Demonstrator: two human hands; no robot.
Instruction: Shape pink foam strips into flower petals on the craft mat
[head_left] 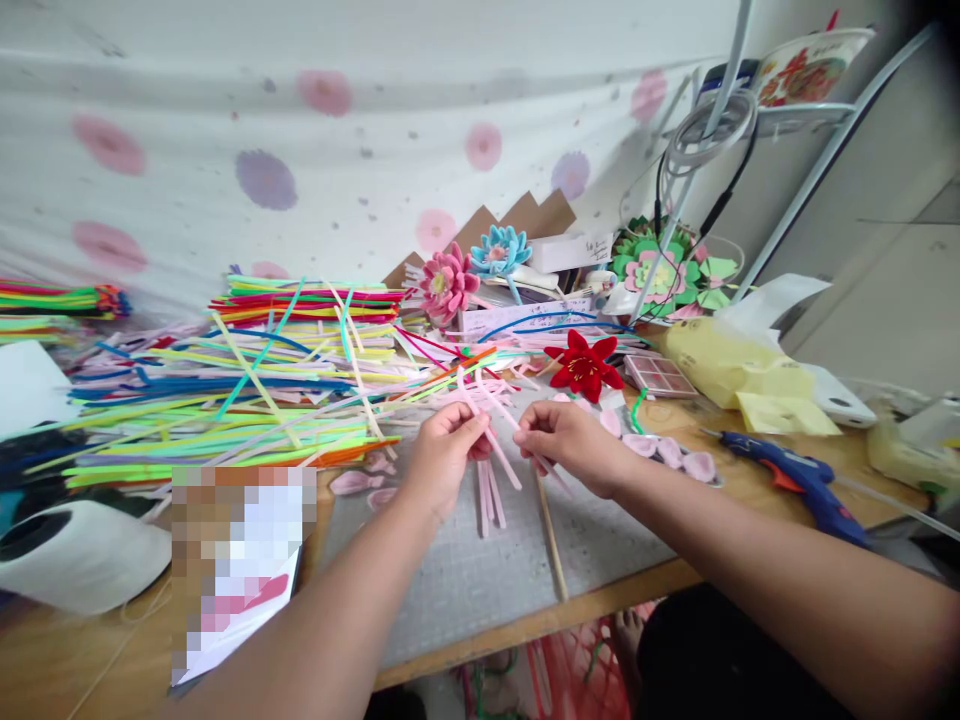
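Observation:
Over the grey cutting mat (442, 590), my left hand (450, 445) is closed on several pale pink pipe cleaners (491, 505), whose ends hang below the fingers and stick up above them. My right hand (566, 440) pinches a pale pink pipe cleaner just to the right. The two hands are close together but apart. Beneath the right hand a thin wooden stick (553, 550) lies on the mat. Shaped pink petals (686, 460) rest right of my right hand, and more pink petals (358, 482) lie left of my left hand.
Heaps of colored pipe cleaners (247, 370) cover the left side. A red flower (583, 367), a pink flower (448, 283) and a blue flower (500, 252) stand behind. A blue glue gun (802, 475) lies right. A white thread spool (82, 555) and a pixelated screen (240, 580) are left.

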